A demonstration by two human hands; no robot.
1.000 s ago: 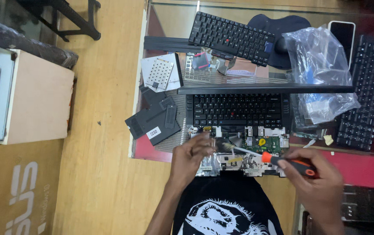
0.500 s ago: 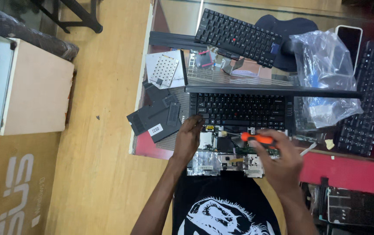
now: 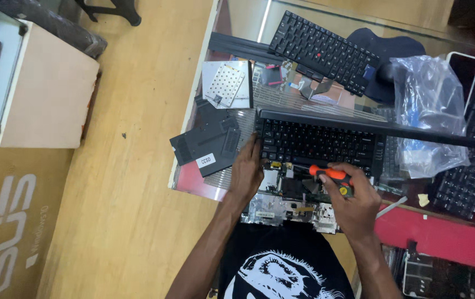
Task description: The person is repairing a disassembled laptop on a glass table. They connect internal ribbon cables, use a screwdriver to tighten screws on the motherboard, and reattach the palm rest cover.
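Note:
An opened laptop base (image 3: 290, 206) lies at the near edge of the glass counter, its circuit board exposed. A black keyboard (image 3: 317, 143) is tilted up behind it. My left hand (image 3: 247, 173) rests flat on the base's left side, its fingertips against the keyboard's left end. My right hand (image 3: 352, 201) grips an orange-handled screwdriver (image 3: 330, 174), with its tip pointing left over the board just below the keyboard.
Black cover panels (image 3: 207, 145) and a perforated metal plate (image 3: 225, 84) lie left of the laptop. A loose keyboard (image 3: 320, 51), a clear plastic bag (image 3: 430, 116), a phone (image 3: 463, 67) and another keyboard (image 3: 472, 155) sit behind and right. A cardboard box (image 3: 35, 83) stands on the floor.
My right hand moved the screwdriver left from the base's right edge to over the board's middle. My left hand shifted up to the keyboard's left end. The view tilted slightly.

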